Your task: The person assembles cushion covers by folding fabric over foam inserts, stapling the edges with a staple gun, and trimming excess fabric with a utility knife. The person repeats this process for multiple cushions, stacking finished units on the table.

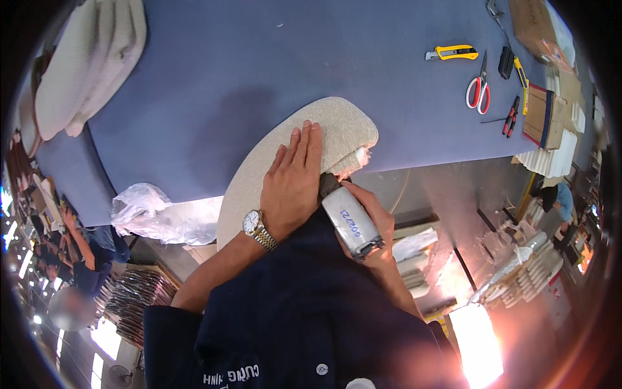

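Observation:
A beige fabric-covered cushion panel point(249, 175) with a rounded end lies on the blue-grey covered table, reaching over its near edge. My left hand point(293, 175), wearing a wristwatch, rests flat on the panel with its fingers stretched out. Beside it, my right hand point(377, 217) is wrapped around a silver tool with a black nose point(350, 220), which looks like a staple gun. The tool's nose is at the panel's right edge, where white padding point(361, 155) shows at an opening in the fabric. Where the tip touches is hidden.
On the table's right lie a yellow utility knife point(457, 52), red-and-white scissors point(478, 94), red-handled pliers point(511, 117) and a small box point(544, 118). More beige panels point(91, 65) are stacked at far left. Clear plastic wrap point(152, 214) hangs at the near edge. Another person point(91, 259) is at left.

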A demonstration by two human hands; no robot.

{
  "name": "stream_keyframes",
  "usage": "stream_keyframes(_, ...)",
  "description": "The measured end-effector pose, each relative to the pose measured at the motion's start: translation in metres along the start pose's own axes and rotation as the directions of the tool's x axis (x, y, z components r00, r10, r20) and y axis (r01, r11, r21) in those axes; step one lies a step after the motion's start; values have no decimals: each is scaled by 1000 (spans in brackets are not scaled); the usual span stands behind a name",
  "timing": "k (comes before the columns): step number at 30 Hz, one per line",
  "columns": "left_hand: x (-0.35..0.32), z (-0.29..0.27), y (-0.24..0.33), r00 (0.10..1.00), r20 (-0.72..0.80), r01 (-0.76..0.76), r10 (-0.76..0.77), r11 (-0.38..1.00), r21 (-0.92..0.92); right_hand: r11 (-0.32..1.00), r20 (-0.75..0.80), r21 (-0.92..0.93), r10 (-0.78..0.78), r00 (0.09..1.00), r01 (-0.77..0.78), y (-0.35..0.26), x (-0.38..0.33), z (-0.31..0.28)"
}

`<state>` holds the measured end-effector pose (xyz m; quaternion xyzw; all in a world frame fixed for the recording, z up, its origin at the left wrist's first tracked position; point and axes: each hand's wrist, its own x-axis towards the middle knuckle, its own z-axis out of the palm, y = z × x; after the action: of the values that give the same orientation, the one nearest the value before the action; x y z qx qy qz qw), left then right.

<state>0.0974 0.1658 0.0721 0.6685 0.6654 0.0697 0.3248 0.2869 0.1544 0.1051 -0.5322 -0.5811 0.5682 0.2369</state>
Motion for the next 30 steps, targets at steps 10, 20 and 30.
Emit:
stream_keyframes(10,-14,-31,18,999,10,33,-35,987,158,954,-73,-16,-299,951,299,1,6,-10)
stream_keyframes(20,80,-19,-44,953,208,-38,220,769,-638,952,-107,-155,-283,953,265,29,26,-68)
stream_keyframes(30,63,7,-16,945,278,-37,174,900,-435,997,-93,-12,-81,992,80,32,30,-69)
